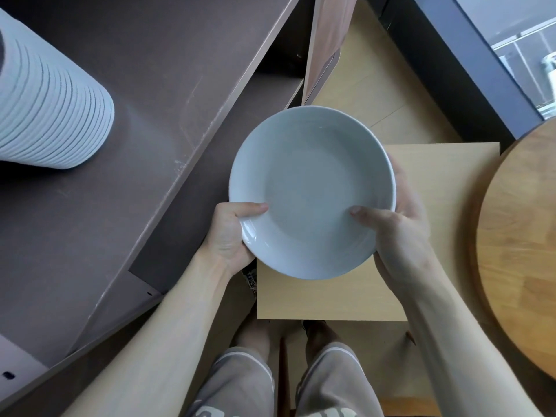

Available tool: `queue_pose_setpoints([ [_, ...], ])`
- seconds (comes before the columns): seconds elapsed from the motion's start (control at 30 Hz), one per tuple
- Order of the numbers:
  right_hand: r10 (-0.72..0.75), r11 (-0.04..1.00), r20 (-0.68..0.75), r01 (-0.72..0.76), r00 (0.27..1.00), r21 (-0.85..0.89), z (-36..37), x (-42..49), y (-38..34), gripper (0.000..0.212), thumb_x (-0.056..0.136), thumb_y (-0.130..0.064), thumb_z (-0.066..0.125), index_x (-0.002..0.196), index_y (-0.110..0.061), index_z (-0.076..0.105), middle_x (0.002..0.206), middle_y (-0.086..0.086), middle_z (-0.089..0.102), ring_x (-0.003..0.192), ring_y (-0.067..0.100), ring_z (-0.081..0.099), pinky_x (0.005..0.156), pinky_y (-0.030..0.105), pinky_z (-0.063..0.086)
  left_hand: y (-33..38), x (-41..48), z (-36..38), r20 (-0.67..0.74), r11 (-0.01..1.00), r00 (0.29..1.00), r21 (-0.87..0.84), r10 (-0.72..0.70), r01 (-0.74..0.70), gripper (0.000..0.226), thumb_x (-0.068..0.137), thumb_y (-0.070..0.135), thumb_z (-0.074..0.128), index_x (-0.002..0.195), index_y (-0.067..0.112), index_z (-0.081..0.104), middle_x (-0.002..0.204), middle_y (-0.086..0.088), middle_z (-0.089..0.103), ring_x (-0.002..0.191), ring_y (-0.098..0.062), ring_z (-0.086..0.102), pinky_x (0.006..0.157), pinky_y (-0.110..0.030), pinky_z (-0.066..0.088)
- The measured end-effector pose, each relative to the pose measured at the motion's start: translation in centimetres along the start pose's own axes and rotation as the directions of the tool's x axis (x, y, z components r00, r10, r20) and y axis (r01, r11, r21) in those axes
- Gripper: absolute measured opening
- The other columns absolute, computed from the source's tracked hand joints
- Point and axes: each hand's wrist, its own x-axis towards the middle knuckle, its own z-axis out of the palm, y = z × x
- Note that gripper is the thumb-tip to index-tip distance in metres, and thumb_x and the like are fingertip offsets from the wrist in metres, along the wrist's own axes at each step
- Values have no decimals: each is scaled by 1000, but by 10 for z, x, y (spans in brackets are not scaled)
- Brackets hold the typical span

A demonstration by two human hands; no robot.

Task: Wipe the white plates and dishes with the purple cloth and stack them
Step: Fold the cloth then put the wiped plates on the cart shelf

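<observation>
The plate (313,188), held in both hands, fills most of the gap between the counter (120,145) on the left and the round table (523,251) on the right. The left hand (228,236) sits near the counter's edge; the right hand (400,233) has more room before the table's rim. On the counter a tall stack (51,115) of plates stands at the far left, well apart from the edge, with a broad bare stretch of top between them. Below the plate a square board (436,182) shows bare on its right part. Ahead, an upright panel (328,40) and a dark window frame (451,70) flank a strip of open floor (376,85).
</observation>
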Motion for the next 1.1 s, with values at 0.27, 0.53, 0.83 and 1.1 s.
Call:
queue_pose_setpoints([
  [0.27,58,993,36,-61,998,102,-9,-31,-18,77,67,-4,63,140,-29,59,129,9,68,116,36,65,86,55,59,7,-52,8,-32,994,998,85,-59,61,49,76,4,65,124,8,71,124,-17,72,114,-37,69,90,-47,60],
  [0.53,240,917,121,-266,963,296,-5,-53,-37,56,66,-6,65,121,-13,71,117,24,72,97,44,72,69,49,62,51,-101,24,36,884,984,434,176,-174,57,83,17,71,138,29,58,127,2,72,118,-19,68,91,-29,58],
  [0.83,62,963,102,-86,993,254,76,39,-107,60,71,6,55,130,-2,63,123,26,68,111,49,65,97,66,51,151,-63,40,-98,868,932,408,349,-282,25,83,20,66,106,18,77,111,-6,77,110,-29,71,97,-45,55],
  [1.1,28,991,68,-36,997,127,133,130,-165,44,81,15,54,124,8,62,124,29,67,110,49,66,96,62,55,197,-17,50,-239,893,883,310,405,-326,16,93,20,58,107,25,64,117,0,73,120,-26,64,91,-38,50],
])
